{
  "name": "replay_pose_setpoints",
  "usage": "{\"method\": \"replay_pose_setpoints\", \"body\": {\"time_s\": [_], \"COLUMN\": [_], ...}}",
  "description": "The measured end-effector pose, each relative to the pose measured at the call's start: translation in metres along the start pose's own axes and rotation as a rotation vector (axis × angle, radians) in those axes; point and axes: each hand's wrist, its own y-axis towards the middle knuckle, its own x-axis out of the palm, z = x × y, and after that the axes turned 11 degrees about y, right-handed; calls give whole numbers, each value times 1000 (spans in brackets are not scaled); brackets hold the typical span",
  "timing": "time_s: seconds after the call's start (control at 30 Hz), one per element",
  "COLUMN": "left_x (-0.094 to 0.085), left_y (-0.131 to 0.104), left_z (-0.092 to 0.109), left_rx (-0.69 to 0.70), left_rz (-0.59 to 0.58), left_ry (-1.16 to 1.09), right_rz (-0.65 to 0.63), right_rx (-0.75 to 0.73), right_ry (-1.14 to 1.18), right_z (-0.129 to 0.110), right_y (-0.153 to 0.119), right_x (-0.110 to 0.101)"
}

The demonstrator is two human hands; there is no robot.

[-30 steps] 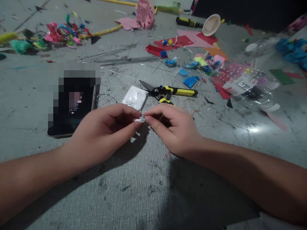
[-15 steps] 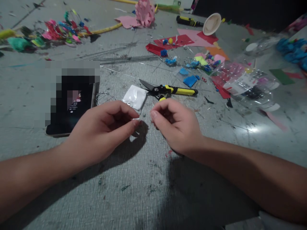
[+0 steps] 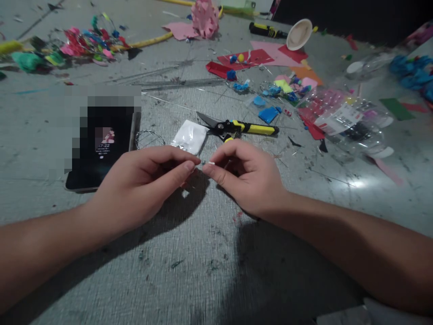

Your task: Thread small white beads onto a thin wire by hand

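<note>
My left hand is pinched, thumb against forefinger; whatever sits between the tips is too small to make out. Close by on the right, my right hand pinches a tiny white piece between thumb and forefinger. The fingertips of both hands nearly meet. Just beyond them a white plastic packet lies on the grey table. Yellow and black pruning shears rest beside it with their blades pointing left. Thin wire lies coiled behind my left hand.
A phone lies at the left. Clear plastic packaging is at the right. Farther back are colourful clay bits, red paper, a round white cup and a black and yellow tool.
The fingertips of both hands have come closer together. The white piece that showed at my left fingertips now shows at my right fingertips. The things on the table have not moved.
</note>
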Motion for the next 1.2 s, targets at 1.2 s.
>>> {"method": "replay_pose_setpoints", "body": {"time_s": [1.2], "left_x": [2], "left_y": [0], "left_z": [-2], "left_rx": [-37], "left_rz": [47], "left_ry": [-81], "right_rz": [-265], "right_rx": [-47], "right_ry": [-486], "right_z": [-1], "right_y": [10], "right_x": [-12]}}
